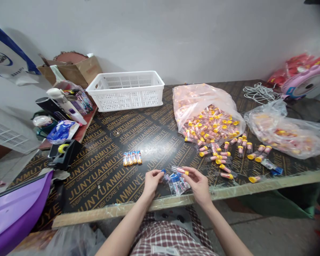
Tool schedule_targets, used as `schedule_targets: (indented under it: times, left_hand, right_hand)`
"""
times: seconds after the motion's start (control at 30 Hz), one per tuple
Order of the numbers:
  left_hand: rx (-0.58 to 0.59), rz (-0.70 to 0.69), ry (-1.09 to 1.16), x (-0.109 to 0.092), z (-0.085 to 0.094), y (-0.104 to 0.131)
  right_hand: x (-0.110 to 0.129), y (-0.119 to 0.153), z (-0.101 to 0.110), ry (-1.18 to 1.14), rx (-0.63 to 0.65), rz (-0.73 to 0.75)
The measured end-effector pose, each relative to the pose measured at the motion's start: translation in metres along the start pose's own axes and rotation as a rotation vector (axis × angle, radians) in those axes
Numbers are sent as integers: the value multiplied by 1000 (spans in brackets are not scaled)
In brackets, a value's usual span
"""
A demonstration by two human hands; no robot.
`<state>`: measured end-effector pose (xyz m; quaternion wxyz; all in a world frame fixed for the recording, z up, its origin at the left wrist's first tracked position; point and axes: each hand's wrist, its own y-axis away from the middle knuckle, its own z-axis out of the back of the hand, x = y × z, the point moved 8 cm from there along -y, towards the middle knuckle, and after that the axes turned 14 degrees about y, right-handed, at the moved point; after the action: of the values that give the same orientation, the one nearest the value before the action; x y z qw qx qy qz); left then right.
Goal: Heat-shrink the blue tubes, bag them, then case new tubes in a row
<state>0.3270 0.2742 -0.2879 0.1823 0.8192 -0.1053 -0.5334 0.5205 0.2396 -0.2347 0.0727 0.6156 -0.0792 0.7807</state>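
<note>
1. Hands, two. The left hand [151, 182] is pinching one small clear piece with a blue end [164, 172] between thumb and forefinger; the right hand [199, 184] is pinching one slim clear tube with a yellow cap [180, 170] near its capped end. The spacing of the other fingers is hard to tell.
2. Small clear-and-blue packaged pieces [179, 185], one cluster, count unclear: lying between the hands, near the table's front edge.
3. Short blue-and-orange cylinders [132, 158], four: standing or lying side by side, which is unclear, beyond the left hand.
4. Translucent plastic bags, two, both holding yellow-capped tubes. The large open bag [185, 96] is spilling tubes toward the front; the smaller bag [306, 129] is lying at the right. Loose tubes, well over a dozen, are scattering between the bags and the right hand.
5. Rectangular white perforated plastic basket [128, 93], one: sitting near the wall.
6. Black tape dispenser [65, 154], one, carrying one yellow-centred roll, at the left.
7. Pink-rimmed fan [306, 83], one, and white coiled cable [261, 93], one bundle: resting at the far right.
8. Table [104, 177], one: its dark plywood top is showing repeated gold lettering, its front edge pale tape.
9. Room: a plain pale wall [154, 39] is rising behind; a brown paper bag [86, 71] is standing at the left, and a glossy purple object [24, 217] is filling the lower-left corner.
</note>
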Motion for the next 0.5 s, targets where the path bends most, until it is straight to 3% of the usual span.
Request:
schedule_targets:
  times: [0.17,0.3,0.5]
  left_hand:
    - [-99,83,231,-1,15,-9]
    - [-154,163,372,-1,21,-11]
    - [-173,175,487,-3,23,-9]
  right_hand:
    - [8,14,-6,19,-44,65]
    - [23,27,-14,130,-59,205]
    - [41,38,-25,385,-97,436]
